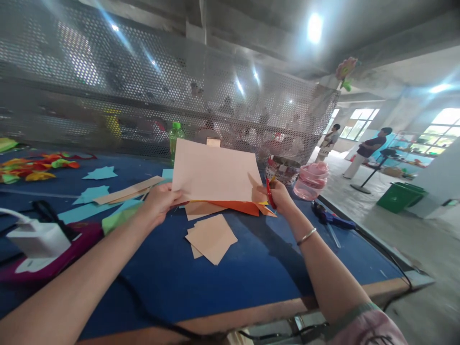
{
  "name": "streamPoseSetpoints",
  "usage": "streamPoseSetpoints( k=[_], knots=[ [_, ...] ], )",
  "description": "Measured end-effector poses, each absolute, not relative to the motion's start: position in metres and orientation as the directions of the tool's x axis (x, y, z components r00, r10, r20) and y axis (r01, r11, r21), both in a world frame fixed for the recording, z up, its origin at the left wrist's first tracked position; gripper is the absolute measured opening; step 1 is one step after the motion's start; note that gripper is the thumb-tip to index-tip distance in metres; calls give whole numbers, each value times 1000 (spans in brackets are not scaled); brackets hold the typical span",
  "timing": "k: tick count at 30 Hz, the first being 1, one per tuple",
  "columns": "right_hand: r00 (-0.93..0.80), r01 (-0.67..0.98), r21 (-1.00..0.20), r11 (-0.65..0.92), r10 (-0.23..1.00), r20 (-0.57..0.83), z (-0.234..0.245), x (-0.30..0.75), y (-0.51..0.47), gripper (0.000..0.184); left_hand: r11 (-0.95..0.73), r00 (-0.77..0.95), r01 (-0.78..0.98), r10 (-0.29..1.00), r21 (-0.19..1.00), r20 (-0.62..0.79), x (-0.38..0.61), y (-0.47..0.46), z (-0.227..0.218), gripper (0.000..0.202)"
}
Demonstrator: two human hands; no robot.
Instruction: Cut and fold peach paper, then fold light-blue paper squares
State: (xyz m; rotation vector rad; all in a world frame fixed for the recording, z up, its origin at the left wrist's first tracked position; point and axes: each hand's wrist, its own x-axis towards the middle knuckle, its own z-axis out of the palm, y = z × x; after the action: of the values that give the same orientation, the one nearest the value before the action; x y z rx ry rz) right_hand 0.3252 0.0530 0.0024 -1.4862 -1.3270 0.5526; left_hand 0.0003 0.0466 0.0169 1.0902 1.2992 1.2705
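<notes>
A pale sheet of paper is held up over the table, tilted towards me. My left hand pinches its lower left corner. Red-handled scissors are in my right hand, which is at the sheet's lower right edge; the blades are mostly hidden. Orange paper shows beneath the sheet, with some tan paper under it. Closer to me, several tan paper squares lie in a loose, fanned pile.
Blue and tan paper scraps lie left, near a white charger on a purple power strip. A pink jar and a blue glue gun stand right. Behind is a perforated metal screen. Two people are in the background.
</notes>
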Motion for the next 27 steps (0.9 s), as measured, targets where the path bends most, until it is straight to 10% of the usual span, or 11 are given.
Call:
streamPoseSetpoints(
  k=[6,11,18,27],
  knots=[
    [325,600,-800,-6,916,237,-6,341,62,33,62,-107,229,994,971,-38,-5,49,21,29],
    [341,738,-668,-95,907,248,-7,347,59,37,-219,-70,648,937,729,343,-5,45,24,33],
    [355,768,-631,-113,894,272,-8,341,60,39,-539,690,469,718,700,90,24,11,25,25],
    [324,775,-626,-85,904,279,-10,338,62,41,-634,717,647,694,424,-57,20,18,22,50]
  ],
)
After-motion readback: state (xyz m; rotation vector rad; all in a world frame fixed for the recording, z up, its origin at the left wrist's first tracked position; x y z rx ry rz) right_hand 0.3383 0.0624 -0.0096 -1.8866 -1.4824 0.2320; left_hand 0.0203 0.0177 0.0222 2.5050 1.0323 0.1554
